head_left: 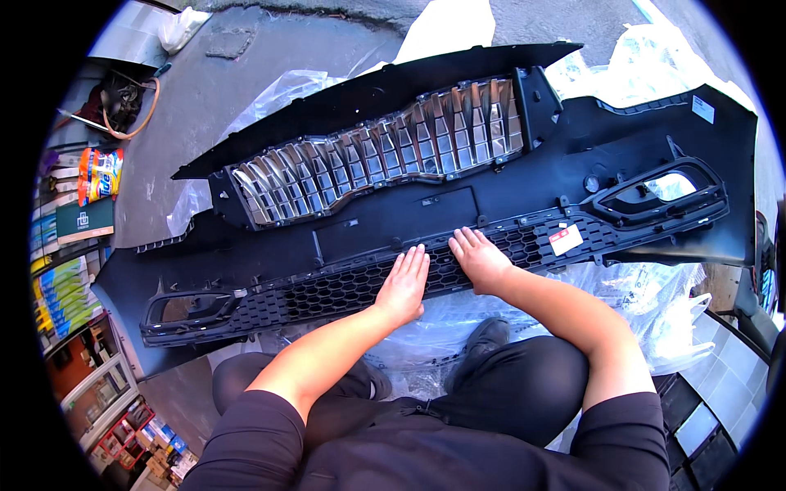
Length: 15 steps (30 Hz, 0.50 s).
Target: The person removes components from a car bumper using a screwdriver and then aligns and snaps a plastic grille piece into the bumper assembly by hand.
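Note:
A large black bumper cover (532,188) lies inner side up in front of me, with a chrome-finned grille (378,151) in its upper part. A long black honeycomb lower grille (332,295) runs along the near side, with oval bezels at both ends and a red-and-white tag (565,239) toward the right. My left hand (403,282) rests flat on the middle of this grille, fingers extended and pointing away from me. Just right of it, my right hand (481,262) also lies on the grille with fingers stretched out. Parts of the grille are hidden beneath both hands.
Crumpled clear plastic sheeting (655,327) lies beneath the bumper and around my knees. Shelves with packages (61,290) line the left side. A coiled cable or hose (127,102) sits at upper left. Grey floor (246,57) stretches beyond the bumper; dark-edged panels are at lower right.

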Each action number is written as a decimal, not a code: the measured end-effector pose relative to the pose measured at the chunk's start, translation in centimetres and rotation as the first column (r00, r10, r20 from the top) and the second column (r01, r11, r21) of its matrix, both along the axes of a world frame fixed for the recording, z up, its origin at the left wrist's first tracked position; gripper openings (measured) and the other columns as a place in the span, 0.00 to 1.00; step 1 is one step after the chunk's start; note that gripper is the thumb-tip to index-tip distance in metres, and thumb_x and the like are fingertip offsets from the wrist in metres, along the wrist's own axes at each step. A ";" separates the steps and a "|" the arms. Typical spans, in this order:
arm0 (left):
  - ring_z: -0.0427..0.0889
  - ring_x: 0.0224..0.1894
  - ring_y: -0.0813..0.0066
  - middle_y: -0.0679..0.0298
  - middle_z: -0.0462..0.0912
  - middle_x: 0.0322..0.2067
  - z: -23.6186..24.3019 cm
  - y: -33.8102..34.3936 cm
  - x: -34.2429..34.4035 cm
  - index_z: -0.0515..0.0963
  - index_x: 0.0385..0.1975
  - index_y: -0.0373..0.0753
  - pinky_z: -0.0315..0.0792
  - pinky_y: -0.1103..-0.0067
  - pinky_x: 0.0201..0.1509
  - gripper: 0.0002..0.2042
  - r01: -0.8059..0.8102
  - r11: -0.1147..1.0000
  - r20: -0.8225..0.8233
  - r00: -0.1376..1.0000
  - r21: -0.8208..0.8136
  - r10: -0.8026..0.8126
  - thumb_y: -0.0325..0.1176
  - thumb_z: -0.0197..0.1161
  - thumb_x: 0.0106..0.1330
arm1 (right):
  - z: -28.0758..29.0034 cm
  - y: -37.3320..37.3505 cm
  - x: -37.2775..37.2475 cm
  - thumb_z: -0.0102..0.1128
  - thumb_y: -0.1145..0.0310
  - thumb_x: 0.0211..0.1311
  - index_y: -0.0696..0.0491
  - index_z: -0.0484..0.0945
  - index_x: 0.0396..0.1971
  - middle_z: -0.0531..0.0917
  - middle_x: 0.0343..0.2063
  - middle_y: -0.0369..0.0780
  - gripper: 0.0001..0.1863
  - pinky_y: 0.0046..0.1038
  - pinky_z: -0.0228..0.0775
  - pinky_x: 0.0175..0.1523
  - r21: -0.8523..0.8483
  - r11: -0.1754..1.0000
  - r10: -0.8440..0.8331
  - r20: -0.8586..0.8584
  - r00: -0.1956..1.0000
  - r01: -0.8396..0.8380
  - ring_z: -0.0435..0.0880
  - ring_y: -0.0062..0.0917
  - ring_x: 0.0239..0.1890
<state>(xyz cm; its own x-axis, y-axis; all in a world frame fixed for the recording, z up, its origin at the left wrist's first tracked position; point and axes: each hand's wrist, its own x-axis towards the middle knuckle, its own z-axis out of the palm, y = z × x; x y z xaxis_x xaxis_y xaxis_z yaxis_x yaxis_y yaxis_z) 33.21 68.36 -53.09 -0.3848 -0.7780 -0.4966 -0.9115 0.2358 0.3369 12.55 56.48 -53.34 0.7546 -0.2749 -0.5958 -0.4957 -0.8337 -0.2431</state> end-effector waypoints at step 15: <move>0.56 0.77 0.46 0.39 0.55 0.74 1.7 -0.4 -2.0 0.59 0.70 0.26 0.49 0.57 0.81 0.41 -0.132 0.990 0.031 0.991 -0.053 0.133 0.27 0.68 0.54 | 2.1 0.6 -3.1 0.83 0.52 0.40 0.58 0.56 0.74 0.61 0.73 0.52 0.62 0.52 0.44 0.80 -0.033 0.989 -0.131 0.209 0.969 0.141 0.54 0.47 0.78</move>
